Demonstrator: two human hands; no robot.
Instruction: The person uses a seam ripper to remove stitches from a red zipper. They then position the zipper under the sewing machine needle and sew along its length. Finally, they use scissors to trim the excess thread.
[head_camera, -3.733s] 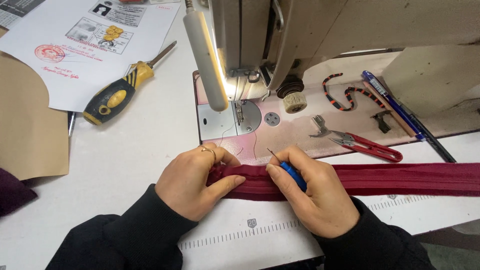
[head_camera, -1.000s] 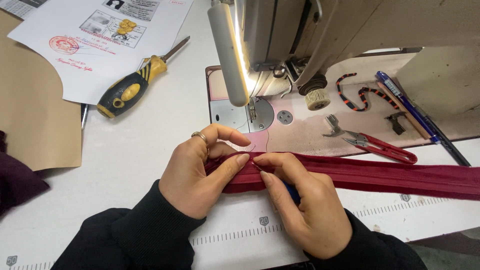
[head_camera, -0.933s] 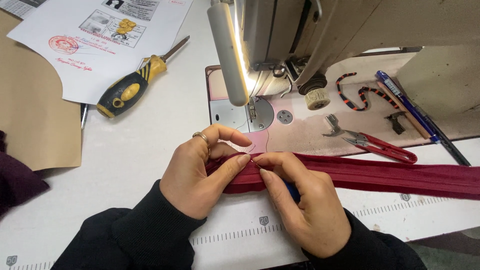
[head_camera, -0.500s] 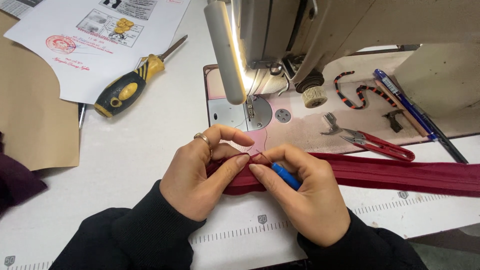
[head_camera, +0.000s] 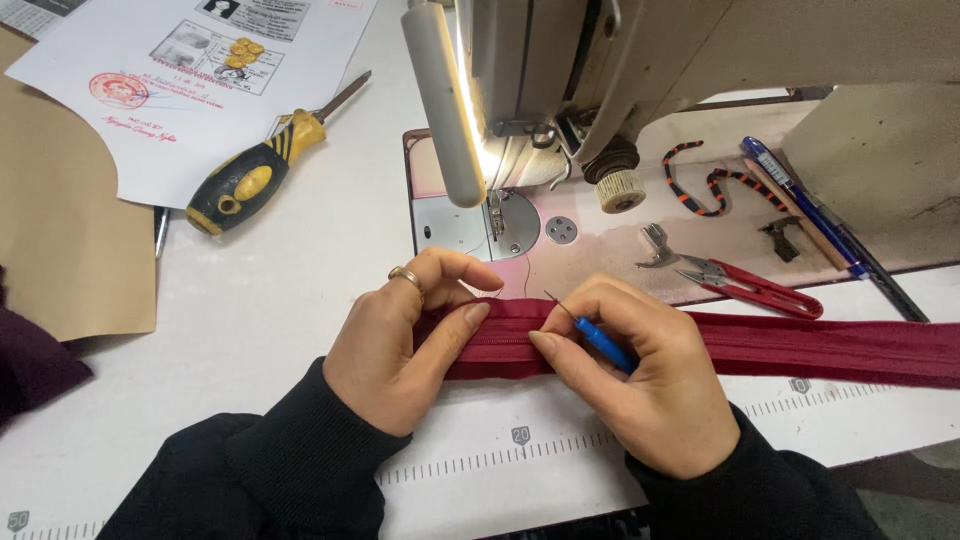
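Change since half a second ago: the right hand (head_camera: 650, 385) has slid a little further right along the dark red fabric strip (head_camera: 800, 345), and the blue-handled pointed tool (head_camera: 600, 340) now lies flatter, its thin metal tip aimed up-left at the strip's upper edge. Before, the thumbs met at the strip's left end; now they sit slightly apart with a short stretch of folded strip showing between them. The left hand (head_camera: 400, 345) (ring on one finger) has barely moved and keeps its pinch on the strip's left end, thumb on top, fingers curled. The right hand is closed around the tool handle, and its thumb presses the strip down too.

Judgement: the work in hand looks like picking or adjusting a seam along the strip, and the shift suggests progress rightward, a small bit at a time.

The strip lies flat across the sewing machine bed (head_camera: 600, 250), just in front of the needle plate (head_camera: 470, 225), and runs off the right edge of view.

Counts:
- hands: two, both on the strip
- fabric strip: one
- pointed tool: one
- screwdriver (head_camera: 250, 180), yellow and black: one, well left of the machine
- red-handled thread snips (head_camera: 740, 285): one
- pens (head_camera: 800, 200): two or three side by side at right (hard to tell)
- orange-black cord (head_camera: 715, 190): one
- printed sheet (head_camera: 200, 70): one
- brown paper (head_camera: 60, 220): one piece at left
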